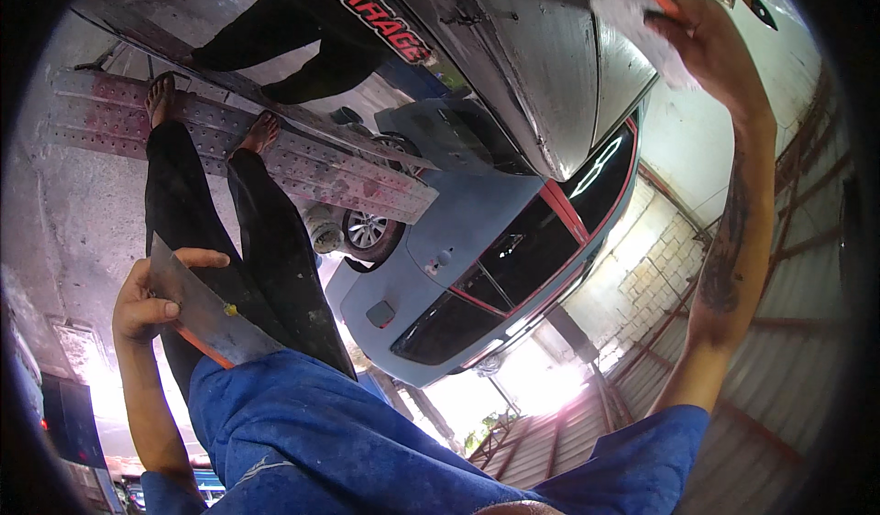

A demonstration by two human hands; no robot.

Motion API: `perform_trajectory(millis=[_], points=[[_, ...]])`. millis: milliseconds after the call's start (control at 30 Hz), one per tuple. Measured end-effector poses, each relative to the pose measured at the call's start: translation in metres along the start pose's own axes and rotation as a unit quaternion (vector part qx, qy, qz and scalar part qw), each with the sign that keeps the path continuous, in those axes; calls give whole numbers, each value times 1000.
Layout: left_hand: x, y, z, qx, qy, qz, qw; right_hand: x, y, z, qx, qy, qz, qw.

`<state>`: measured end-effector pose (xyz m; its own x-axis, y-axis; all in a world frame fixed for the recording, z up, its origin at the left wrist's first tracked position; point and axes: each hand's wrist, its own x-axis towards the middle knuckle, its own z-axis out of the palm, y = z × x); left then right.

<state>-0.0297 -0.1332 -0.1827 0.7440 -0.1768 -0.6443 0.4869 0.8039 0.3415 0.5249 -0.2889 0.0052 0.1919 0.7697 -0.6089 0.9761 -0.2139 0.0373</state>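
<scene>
Low on the left, my left hand grips a flat grey putty board between thumb and fingers. A small yellow dab sits on its face, and an orange strip runs along its lower edge. My right hand is raised at the upper right. Its fingers close on a thin, pale putty spreader with orange by the grip; the blade is blurred. This blade lies against or just in front of a grey vehicle body panel; contact is unclear.
My bare feet stand on a raised perforated plank beside the vehicle. Behind is a grey car with red-edged windows and a wheel. A block wall and corrugated sheeting lie to the right.
</scene>
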Motion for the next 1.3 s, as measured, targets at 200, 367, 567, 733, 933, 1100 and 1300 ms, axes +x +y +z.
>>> perform_trajectory(millis=[200,367,567,733,933,1100,1300], points=[[3,-3,9,8,5,-1,1000,-14,1,16,-27,47,-101,993],[8,-11,23,-23,-3,7,1000,-34,-1,34,-91,-12,-44,995],[16,-17,29,12,-27,-1,1000,-43,8,39,44,19,-1,999],[19,-21,34,22,-10,-19,1000,-59,13,52,-71,23,-51,996],[25,-18,50,26,-10,-23,999,-103,-3,89,-95,-62,77,991],[28,-17,57,56,6,-44,997,-118,17,104,-25,82,-6,996],[33,-23,50,59,-25,-34,997,-139,18,128,-56,10,67,996]])
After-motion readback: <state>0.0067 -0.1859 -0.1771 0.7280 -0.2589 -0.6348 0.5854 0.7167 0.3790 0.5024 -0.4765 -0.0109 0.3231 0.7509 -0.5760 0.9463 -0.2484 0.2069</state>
